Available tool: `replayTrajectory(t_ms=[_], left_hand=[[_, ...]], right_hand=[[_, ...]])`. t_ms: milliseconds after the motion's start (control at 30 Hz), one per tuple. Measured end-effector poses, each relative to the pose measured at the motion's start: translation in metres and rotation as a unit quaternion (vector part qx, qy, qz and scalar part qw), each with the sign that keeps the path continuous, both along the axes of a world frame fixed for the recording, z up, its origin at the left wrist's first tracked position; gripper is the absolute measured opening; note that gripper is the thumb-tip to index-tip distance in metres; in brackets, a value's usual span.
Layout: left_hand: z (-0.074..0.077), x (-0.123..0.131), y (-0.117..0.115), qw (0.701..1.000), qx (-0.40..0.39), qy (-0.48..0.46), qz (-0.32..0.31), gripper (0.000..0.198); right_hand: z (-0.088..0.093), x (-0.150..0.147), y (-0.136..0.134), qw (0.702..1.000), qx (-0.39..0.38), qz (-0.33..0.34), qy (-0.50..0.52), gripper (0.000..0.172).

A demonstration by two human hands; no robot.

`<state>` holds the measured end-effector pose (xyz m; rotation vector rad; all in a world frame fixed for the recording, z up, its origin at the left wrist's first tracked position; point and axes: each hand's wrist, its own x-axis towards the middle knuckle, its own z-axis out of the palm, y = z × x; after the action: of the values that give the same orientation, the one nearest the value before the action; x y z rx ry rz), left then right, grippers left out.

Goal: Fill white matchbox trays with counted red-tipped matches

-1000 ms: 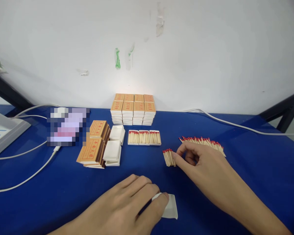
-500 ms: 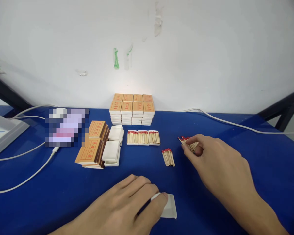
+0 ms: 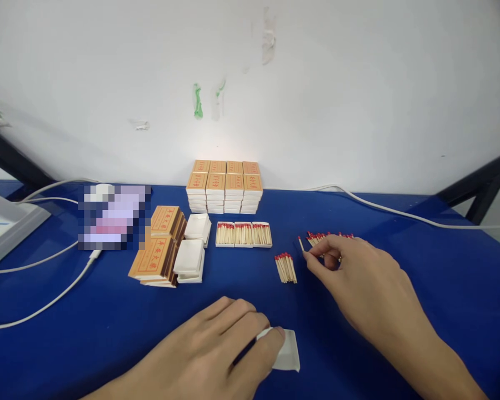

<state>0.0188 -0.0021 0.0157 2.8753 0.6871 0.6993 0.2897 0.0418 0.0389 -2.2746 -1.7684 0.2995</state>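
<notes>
Between thumb and index finger of my right hand (image 3: 364,283) is a single red-tipped match (image 3: 301,243), its head pointing away from me. Partly covered by that hand, a loose heap of matches (image 3: 315,238) lies on the blue table. A small neat bunch of matches (image 3: 285,268) rests just left of it. My left hand (image 3: 208,350) grips an empty white matchbox tray (image 3: 290,353) near the front, thumb inside it; its far side is hidden by the fingers. Three matchbox trays filled with matches (image 3: 244,234) sit side by side farther back.
Stacked matchboxes (image 3: 225,191) stand against the wall. Matchbox sleeves (image 3: 154,253) and white empty trays (image 3: 189,256) are piled at left. Beyond them lie a blurred phone-like object (image 3: 119,214) and white cables (image 3: 62,308). Another cable (image 3: 400,214) runs along the back right.
My right hand has drawn slightly toward me, and one match now stands apart from the heap in its pinch. My left hand and the tray stay in place.
</notes>
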Motion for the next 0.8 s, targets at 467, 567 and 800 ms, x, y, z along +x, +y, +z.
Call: replayTrajectory(t_ms=[467, 567, 800], left_hand=[[0.005, -0.001, -0.001, 1.000, -0.006, 0.011, 0.002, 0.028], [0.005, -0.002, -0.002, 1.000, -0.008, 0.016, 0.004, 0.030], [0.004, -0.001, -0.001, 1.000, -0.012, 0.016, -0.001, 0.029]], right_hand=[[-0.001, -0.023, -0.022, 0.985, 0.062, 0.094, 0.128, 0.030], [-0.005, -0.027, -0.024, 0.985, 0.071, 0.108, 0.113, 0.027], [-0.015, -0.037, -0.026, 0.985, 0.102, 0.135, 0.022, 0.025]])
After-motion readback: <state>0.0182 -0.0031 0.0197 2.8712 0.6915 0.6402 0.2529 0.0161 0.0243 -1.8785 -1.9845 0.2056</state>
